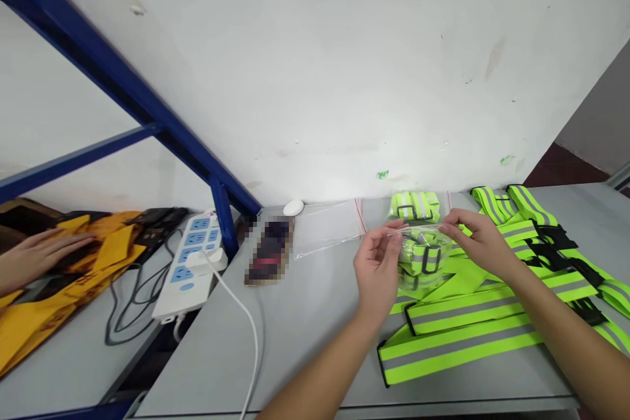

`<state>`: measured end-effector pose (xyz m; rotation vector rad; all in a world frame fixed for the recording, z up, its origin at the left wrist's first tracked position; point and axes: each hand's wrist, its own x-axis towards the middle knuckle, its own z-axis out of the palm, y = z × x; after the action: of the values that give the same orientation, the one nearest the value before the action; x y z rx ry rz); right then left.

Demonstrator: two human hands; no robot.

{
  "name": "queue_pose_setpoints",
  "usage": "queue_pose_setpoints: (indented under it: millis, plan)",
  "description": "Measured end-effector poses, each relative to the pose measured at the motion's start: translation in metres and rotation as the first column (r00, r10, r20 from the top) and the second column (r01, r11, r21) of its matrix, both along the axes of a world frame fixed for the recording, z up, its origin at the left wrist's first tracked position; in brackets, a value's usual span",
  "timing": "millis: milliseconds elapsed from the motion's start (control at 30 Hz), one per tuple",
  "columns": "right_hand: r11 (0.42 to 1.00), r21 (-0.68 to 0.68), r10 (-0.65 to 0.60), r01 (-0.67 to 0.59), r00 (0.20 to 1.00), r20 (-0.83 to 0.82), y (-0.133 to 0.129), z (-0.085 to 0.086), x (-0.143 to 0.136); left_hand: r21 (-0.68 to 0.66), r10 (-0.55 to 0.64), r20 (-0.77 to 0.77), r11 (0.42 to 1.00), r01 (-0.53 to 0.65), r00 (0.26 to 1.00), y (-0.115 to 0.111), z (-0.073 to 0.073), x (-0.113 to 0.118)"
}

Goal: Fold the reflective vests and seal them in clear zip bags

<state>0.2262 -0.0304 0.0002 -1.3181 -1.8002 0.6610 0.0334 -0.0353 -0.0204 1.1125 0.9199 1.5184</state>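
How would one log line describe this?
left hand: pinching clear plastic bag | right hand: pinching same bag | inside: folded neon-green grey-striped strap

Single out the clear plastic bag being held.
The clear plastic bag of neon-yellow, grey-striped strap between left hand and right hand; another filled bag lies behind, the flat bag left.

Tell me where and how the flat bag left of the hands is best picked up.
Probably pinch the flat bag by its red-striped edge, coming from the right: it lies flat on the table, and that uncovered edge faces the left hand.
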Motion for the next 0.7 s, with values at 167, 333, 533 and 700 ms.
queue_pose_setpoints:
  millis: [167,333,533,700]
  plan:
    - [0.993,0.12,-0.02,0.025,0.999,-0.04,-0.001,-0.008,-0.005,0.065,0.035,-0.073,0.997,-0.03,0.997,0.001,0.002,-0.003]
    - [0.972,0.234,0.01,0.002,0.999,-0.052,-0.002,-0.015,-0.007,0.051,0.027,-0.058,0.998,-0.024,0.998,0.003,-0.002,-0.006]
    - [0.931,0.364,-0.001,0.04,0.994,-0.105,-0.002,-0.018,-0.013,0.011,-0.055,-0.018,0.998,0.056,0.998,0.006,-0.004,-0.008]
    - [0.938,0.337,-0.032,0.084,0.987,-0.156,-0.004,-0.022,-0.02,0.015,-0.037,-0.032,0.999,0.038,0.999,0.008,-0.005,-0.011]
